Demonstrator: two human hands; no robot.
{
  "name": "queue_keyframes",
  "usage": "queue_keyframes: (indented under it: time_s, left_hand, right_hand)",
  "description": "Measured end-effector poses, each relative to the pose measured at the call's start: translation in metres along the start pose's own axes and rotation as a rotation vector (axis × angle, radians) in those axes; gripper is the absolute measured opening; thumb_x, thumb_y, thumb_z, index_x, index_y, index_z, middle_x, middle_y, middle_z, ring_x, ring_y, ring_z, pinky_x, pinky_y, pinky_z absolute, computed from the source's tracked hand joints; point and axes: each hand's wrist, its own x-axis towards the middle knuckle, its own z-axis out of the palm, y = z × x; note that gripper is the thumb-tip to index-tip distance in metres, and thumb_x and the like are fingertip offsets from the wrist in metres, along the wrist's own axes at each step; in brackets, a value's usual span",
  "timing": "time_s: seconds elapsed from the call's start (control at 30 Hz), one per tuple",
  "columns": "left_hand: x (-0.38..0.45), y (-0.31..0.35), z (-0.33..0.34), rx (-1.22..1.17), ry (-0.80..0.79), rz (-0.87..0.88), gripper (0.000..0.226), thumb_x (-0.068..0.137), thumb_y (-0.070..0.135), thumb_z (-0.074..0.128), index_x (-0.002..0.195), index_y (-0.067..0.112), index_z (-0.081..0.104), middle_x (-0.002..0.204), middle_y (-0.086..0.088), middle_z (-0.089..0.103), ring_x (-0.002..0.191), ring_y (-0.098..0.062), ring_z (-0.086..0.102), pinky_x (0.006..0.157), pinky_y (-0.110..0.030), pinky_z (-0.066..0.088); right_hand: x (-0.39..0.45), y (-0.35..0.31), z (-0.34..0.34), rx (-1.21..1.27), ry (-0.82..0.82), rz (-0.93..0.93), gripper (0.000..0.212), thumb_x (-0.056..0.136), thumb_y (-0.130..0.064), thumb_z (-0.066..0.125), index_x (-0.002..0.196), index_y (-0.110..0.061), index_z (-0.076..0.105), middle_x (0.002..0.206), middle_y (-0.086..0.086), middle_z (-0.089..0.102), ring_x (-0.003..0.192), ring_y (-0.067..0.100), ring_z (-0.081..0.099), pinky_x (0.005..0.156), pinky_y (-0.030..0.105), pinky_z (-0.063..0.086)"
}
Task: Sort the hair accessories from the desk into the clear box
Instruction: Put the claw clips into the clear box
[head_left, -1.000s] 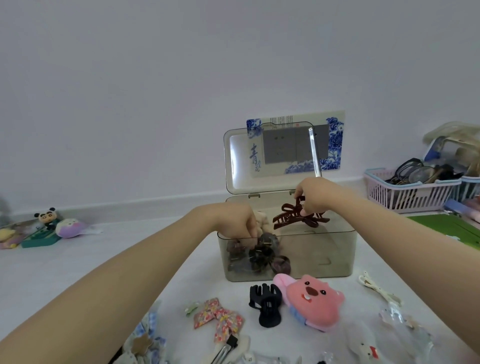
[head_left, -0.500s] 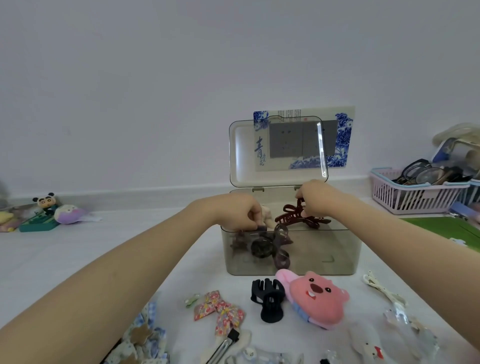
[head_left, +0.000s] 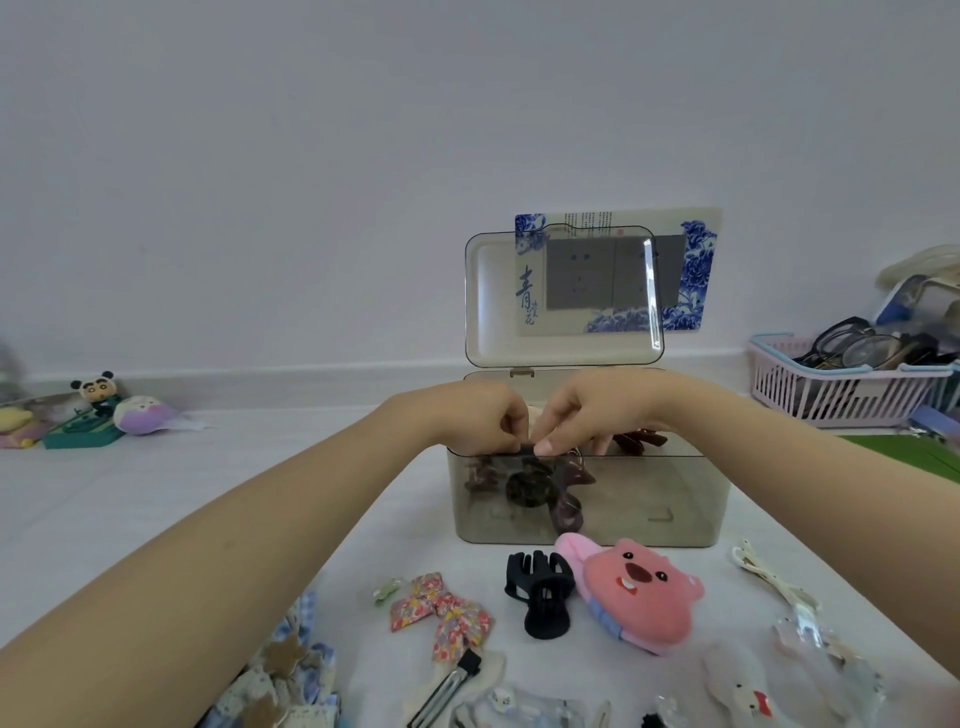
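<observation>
far over on the left, by the wall, i see a little panda toy (head_left: 96, 391) and a purple plush (head_left: 141, 414) sitting on the white desk (head_left: 104, 509). moving along, near the front edge, a flowery bow (head_left: 441, 613) lies flat, and just beside it stands a black claw clip (head_left: 540, 597). up above those, my left hand (head_left: 480, 420) hangs over the front left rim of the clear box (head_left: 649, 499). its fingers are curled tight and pinch a small dark clip (head_left: 527, 451) right at the rim. my right hand (head_left: 587, 415) is touching the left one, with fingers bent down onto the same dark clip. inside the box, on the left side, i see a pile of dark brown clips (head_left: 524, 486) through the wall. a brown bow clip (head_left: 636, 441) lies further right inside the box, apart from my fingers. the box lid (head_left: 488, 306) stands open and upright behind. a pink plush clip (head_left: 641, 592) lies in front of the box. far right sits a pink basket (head_left: 831, 389) with glasses in it.
</observation>
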Motion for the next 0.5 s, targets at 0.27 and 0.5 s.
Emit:
queue_keyframes:
  time_s: [0.27, 0.5]
  left_hand:
    - [0.003, 0.001, 0.001, -0.002, 0.048, -0.005, 0.017, 0.089, 0.016, 0.055, 0.101, 0.013, 0.067, 0.100, -0.003, 0.067, 0.084, -0.015, 0.052, 0.066, -0.022, 0.041]
    - [0.010, -0.001, 0.001, -0.076, 0.046, -0.054, 0.016, 0.087, 0.014, 0.059, 0.099, 0.015, 0.070, 0.090, 0.001, 0.065, 0.085, -0.018, 0.057, 0.067, -0.020, 0.043]
  right_hand:
    - [-0.004, 0.006, 0.003, 0.208, -0.061, 0.142, 0.017, 0.081, -0.029, 0.070, 0.085, -0.014, 0.063, 0.069, -0.002, 0.056, 0.056, 0.015, 0.056, 0.059, 0.023, 0.051]
    - [-0.006, 0.008, 0.000, 0.304, -0.140, 0.110, 0.008, 0.086, -0.012, 0.060, 0.085, -0.012, 0.068, 0.073, 0.005, 0.060, 0.054, 0.010, 0.050, 0.048, 0.018, 0.036]
